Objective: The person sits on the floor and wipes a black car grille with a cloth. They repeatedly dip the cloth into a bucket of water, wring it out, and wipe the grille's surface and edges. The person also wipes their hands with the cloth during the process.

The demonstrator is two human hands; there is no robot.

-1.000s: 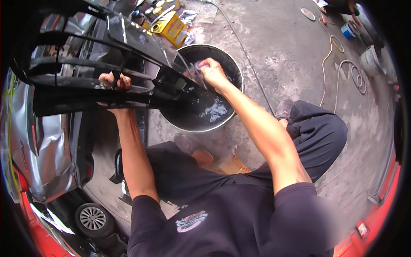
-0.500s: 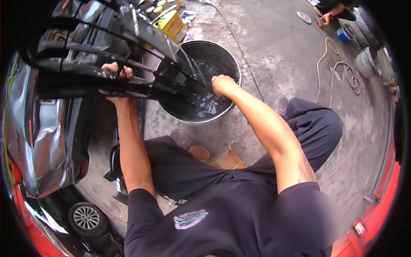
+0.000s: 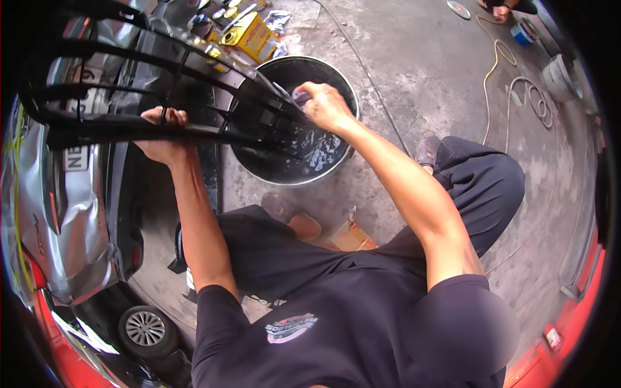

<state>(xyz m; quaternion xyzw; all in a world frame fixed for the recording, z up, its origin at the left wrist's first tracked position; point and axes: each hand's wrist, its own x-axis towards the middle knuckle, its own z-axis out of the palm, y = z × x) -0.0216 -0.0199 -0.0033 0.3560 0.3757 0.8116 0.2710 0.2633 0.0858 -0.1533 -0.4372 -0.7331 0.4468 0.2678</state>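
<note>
Left hand [image 3: 162, 132]: fingers curled tight round a bar of the big black slatted plastic car grille [image 3: 129, 84], keeping it up over the tub.
Right hand [image 3: 326, 103]: pinching a small wet greyish pad [image 3: 301, 97] against the grille's lower end.
Tub: round black basin of water [image 3: 304, 152] on the grey concrete floor [image 3: 427, 71], right under that end.
Nearby: yellow rectangular can [image 3: 249, 35] just behind the basin.
</note>
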